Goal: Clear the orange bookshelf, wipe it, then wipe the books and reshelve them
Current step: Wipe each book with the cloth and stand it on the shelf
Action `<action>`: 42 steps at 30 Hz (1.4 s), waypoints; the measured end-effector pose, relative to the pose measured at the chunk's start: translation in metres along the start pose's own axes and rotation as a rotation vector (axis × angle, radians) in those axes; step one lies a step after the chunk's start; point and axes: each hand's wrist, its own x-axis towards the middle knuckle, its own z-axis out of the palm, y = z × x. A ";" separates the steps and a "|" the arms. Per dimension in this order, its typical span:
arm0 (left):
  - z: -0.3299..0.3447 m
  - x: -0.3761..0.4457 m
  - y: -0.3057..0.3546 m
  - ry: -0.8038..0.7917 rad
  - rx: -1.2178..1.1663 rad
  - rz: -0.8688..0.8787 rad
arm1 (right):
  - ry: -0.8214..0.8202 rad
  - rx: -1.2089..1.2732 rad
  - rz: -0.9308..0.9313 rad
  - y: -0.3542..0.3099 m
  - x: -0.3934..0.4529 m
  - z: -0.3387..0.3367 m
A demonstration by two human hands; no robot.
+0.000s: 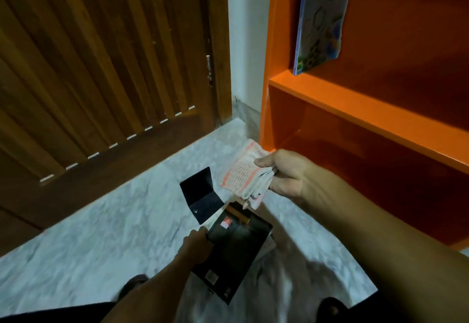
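a slatted wooden door (101,69) fills the left of the view, its foot meeting a pale marbled floor (88,234). two hands are at work over that floor. the left hand (196,245) grips one black book (234,249) by its left edge, fingers curled round the cover, the book tilted with a barcode label showing near its lower corner. just beyond it one dark folder-like cover (200,194) lies open on the floor — whether it is a second book cannot be told. more pale pages or books seem to lie beneath the black book, too blurred to count. to the right, the right hand (284,173) pinches one folded white cloth with orange stripes (245,173), thumb on top, the cloth hanging just above the black book's far end. behind that hand stands one orange bookshelf (355,109), two compartments in view: in the upper, a single blue picture book (321,20) leans upright against the left wall; the lower holds no books in its visible part. two dark sandalled feet — one (133,284) by the left forearm, one (332,307) at the bottom right — show at the frame's lower edge.
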 end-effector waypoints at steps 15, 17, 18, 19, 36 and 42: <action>0.016 0.006 0.018 0.072 0.014 -0.174 | -0.055 0.046 -0.018 -0.011 -0.002 -0.012; 0.020 0.007 0.021 0.069 0.006 -0.204 | 0.000 0.008 -0.061 -0.010 -0.005 -0.012; 0.022 0.009 0.022 0.070 -0.002 -0.222 | 0.033 -0.004 -0.086 -0.009 -0.006 -0.012; 0.024 0.009 0.023 0.064 -0.006 -0.240 | 0.065 -0.015 -0.106 -0.009 -0.008 -0.012; -0.021 0.000 0.043 0.126 -0.319 -0.037 | 0.240 -0.182 -0.243 -0.014 -0.013 -0.021; -0.119 -0.017 0.056 0.252 -0.625 0.041 | 0.290 -0.320 -0.301 -0.011 -0.012 -0.029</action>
